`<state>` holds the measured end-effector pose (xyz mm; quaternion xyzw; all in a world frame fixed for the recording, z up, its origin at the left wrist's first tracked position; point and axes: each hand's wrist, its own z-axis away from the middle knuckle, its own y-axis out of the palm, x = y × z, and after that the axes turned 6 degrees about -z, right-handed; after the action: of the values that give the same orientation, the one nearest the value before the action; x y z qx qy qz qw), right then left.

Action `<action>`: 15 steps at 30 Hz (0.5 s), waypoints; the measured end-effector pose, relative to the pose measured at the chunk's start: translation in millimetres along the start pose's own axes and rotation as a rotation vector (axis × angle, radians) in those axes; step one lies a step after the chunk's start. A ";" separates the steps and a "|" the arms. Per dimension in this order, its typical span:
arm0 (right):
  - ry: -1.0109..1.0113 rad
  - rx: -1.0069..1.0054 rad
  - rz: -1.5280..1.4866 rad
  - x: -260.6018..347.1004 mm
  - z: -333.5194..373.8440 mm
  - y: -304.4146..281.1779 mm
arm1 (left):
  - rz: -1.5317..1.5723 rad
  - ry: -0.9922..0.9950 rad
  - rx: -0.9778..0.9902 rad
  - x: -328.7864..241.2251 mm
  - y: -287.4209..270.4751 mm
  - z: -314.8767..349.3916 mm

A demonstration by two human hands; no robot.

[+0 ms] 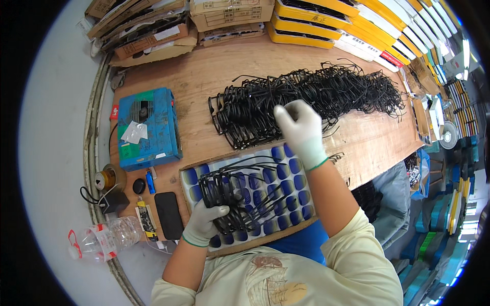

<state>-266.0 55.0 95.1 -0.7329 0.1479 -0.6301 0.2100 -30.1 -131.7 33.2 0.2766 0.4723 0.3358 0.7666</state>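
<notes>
My left hand [205, 223], in a white glove with a green cuff, grips a bunch of black eyeglass frames [222, 189]; the thumb lies across them and their temples fan out to the right. They are over a shallow cardboard box [265, 237] lined with blue-and-white patterned sheet. My gloved right hand [301, 125] is over the near edge of a long heap of black eyeglass frames [306, 92]. Its fingers are curled in toward the thumb, and anything between them is too small to make out.
A worn blue machine box [150, 127] stands left. Nearer lie a phone [168, 215], a yellow-and-black cutter [146, 219], a blue lighter [150, 182] and a clear plastic bottle [107, 239]. Cardboard boxes [232, 15] and yellow trays [303, 36] are stacked along the back.
</notes>
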 end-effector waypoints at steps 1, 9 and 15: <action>0.030 -0.013 0.081 -2.1 -14.8 -3.2 | 0.047 -0.003 0.022 0.7 -1.6 -2.4; 0.322 0.207 -0.127 -44.5 -65.9 15.9 | 0.389 -0.009 0.252 7.8 -16.4 -20.1; 0.134 0.003 -0.334 -30.5 -55.9 -12.1 | 0.361 0.045 0.202 1.9 -21.8 -24.6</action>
<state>-326.6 73.4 81.4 -0.7031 0.0369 -0.7040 0.0932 -46.3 -141.1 6.1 0.4243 0.4635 0.4247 0.6517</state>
